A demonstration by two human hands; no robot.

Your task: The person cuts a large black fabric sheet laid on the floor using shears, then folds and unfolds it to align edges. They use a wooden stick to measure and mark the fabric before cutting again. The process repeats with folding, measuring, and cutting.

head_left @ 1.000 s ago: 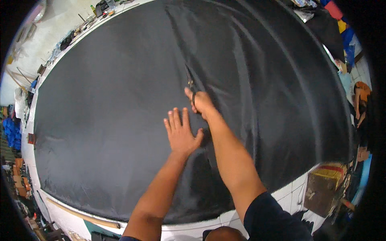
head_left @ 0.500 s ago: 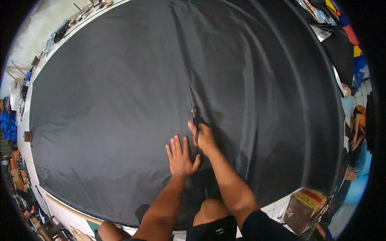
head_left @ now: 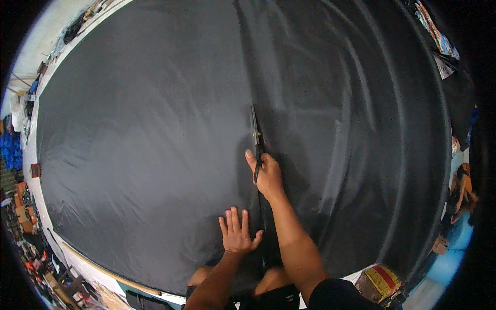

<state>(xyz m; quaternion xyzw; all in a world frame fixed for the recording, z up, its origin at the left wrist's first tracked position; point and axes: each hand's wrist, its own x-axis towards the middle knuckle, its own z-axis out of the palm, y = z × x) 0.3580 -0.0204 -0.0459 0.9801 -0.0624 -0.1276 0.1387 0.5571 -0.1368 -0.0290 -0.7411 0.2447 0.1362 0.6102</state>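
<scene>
A large sheet of black cloth (head_left: 155, 129) covers the table before me. My right hand (head_left: 269, 178) is closed round the black handles of a pair of scissors (head_left: 255, 129), thumb on the left side. The blades point away from me, lying along a dark fold line in the cloth; I cannot tell how far apart they are. Behind the handles a dark slit runs back toward my body. Left of that slit, my left hand (head_left: 239, 235) lies flat on the cloth, fingers spread, holding nothing.
Long wavy folds run through the cloth's right half. A brown box with yellow and red (head_left: 380, 283) stands at the lower right. Past the right edge is another person (head_left: 465, 188). Blue bundles (head_left: 11, 150) and mixed clutter line the far left, beyond the table's pale edge (head_left: 44, 85).
The scissors in my right hand have advanced away from me along the cloth. My left hand stays flat but now lies farther behind the right one. The whole view has shifted slightly.
</scene>
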